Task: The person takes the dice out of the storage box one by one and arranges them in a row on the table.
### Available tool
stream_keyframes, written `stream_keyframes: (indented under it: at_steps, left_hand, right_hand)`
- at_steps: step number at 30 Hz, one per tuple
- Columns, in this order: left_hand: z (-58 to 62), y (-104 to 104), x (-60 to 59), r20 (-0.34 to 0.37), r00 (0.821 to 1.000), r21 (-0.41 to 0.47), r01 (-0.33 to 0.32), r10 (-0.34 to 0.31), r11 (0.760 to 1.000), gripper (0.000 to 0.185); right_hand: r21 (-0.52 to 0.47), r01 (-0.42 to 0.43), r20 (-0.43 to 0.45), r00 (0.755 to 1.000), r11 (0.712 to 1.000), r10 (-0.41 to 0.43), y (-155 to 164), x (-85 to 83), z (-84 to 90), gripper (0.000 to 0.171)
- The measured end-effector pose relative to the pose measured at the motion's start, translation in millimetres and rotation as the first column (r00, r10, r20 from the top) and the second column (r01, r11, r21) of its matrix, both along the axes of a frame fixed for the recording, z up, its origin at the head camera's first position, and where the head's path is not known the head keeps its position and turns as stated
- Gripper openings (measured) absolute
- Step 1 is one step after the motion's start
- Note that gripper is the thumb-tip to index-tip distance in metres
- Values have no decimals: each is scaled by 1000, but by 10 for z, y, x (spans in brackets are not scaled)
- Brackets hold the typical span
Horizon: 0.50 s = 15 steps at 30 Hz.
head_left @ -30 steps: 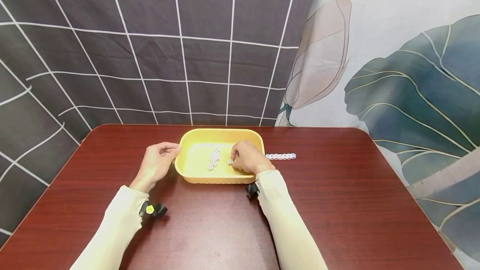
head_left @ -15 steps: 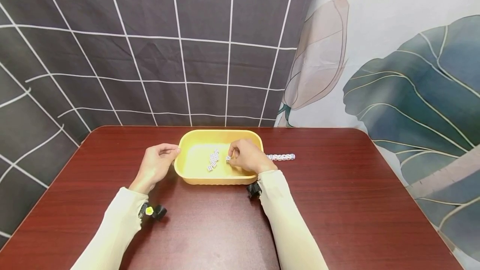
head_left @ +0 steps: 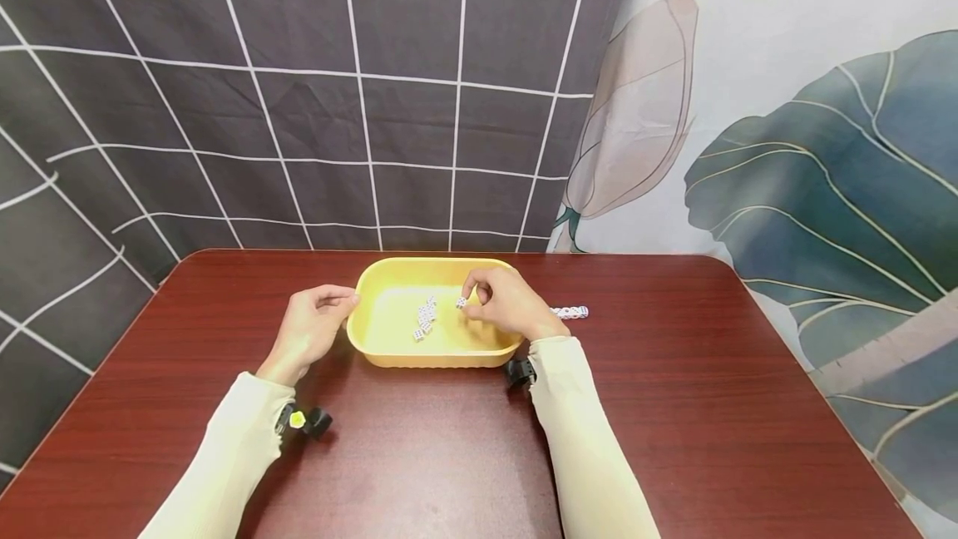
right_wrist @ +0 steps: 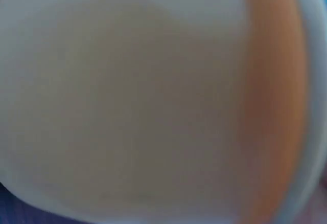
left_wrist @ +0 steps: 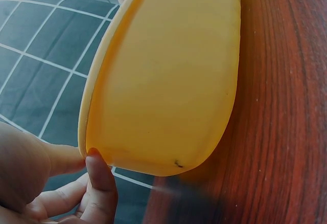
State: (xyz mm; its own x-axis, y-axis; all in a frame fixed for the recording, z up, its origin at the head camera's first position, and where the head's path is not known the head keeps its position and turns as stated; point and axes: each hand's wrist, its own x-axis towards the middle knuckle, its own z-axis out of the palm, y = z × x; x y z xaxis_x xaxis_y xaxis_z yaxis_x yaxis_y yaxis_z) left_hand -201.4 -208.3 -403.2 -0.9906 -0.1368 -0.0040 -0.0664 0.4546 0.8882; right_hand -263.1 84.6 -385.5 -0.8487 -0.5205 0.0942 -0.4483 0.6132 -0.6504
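Note:
A yellow plastic basin stands near the far edge of the table. My left hand pinches its left rim; in the left wrist view the thumb presses against the outer wall, with the other fingers behind the rim. Over the right part of the basin, my right hand pinches a white die between thumb and forefinger. Several more white dice lie in a loose cluster on the basin floor. The basin wall fills the blurred right wrist view, hiding the right fingers there.
Right of the basin, a straight row of dice lies on the dark red wooden table, its left end hidden behind my right hand. A dark grid-patterned cloth hangs behind the table, and a leaf-printed cloth hangs at the right.
My right hand has risen from the basin floor with the die pinched in its fingertips and shifted slightly right, covering more of the dice row. The left hand stays at the rim.

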Motion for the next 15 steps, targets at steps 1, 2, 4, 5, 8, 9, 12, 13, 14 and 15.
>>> stream_keyframes:
  at_steps: [1,2,4,5,8,9,12,13,14,15]
  left_hand:
    - [0,0,0,-2,1000,3,1,-1,1000,34]
    - [0,0,-1,-4,1000,6,2,-2,1000,34]
    - [0,0,-1,-5,1000,9,4,-4,1000,34]
    - [-1,0,-1,-3,1000,9,4,-4,1000,34]
    - [-3,-2,0,0,1000,1,4,-4,1000,34]
    - [-4,-2,1,1,1000,-1,4,-4,1000,34]
    - [-7,-3,0,3,1000,-3,4,-4,1000,34]
    - [-8,-2,1,3,1000,-3,4,-4,1000,34]
    - [-7,-2,0,3,1000,-3,4,-4,1000,34]
    - [-7,-2,0,2,1000,-4,4,-4,1000,34]
  right_hand:
    - [-1,5,-8,1000,1000,-5,14,-1,5,15]
    - [-2,10,-16,1000,1000,-10,29,-2,7,15]
    - [-4,17,-19,1000,1000,-17,59,-1,13,15]
    - [-4,17,-22,1000,1000,-18,72,0,19,14]
    - [1,22,-36,999,1000,-22,109,1,36,14]
    - [4,24,-43,999,1000,-24,120,1,44,14]
    - [9,34,-50,998,999,-34,153,5,68,14]
    - [9,39,-49,998,999,-38,165,7,77,14]
    - [7,42,-47,998,999,-42,178,12,89,13]
    - [5,46,-45,998,999,-45,190,13,97,13]
